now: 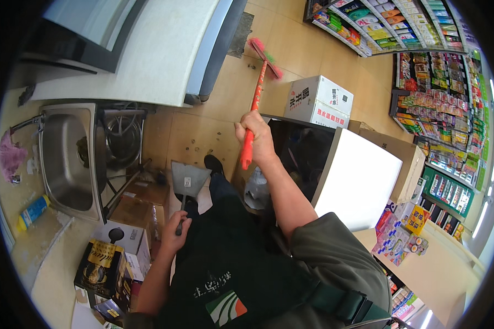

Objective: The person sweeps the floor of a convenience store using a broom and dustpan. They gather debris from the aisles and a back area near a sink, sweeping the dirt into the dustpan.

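Observation:
My right hand [256, 133] grips the red patterned handle of a broom near its end. The broom's head [265, 58], with pink and green bristles, rests on the tiled floor beyond, beside a dark grey patch. My left hand [176, 230] holds the short dark handle of a grey dustpan [189, 179], whose pan lies low by my dark shoe [214, 164]. Small dark bits of debris [196, 150] are scattered on the floor between the dustpan and the broom head.
A steel sink [68, 160] stands at left, with cardboard boxes [140, 201] below it. A white counter [148, 53] is at upper left. A white carton [319, 100] and a white panel [358, 181] are to the right. Stocked shelves [434, 94] line the far right.

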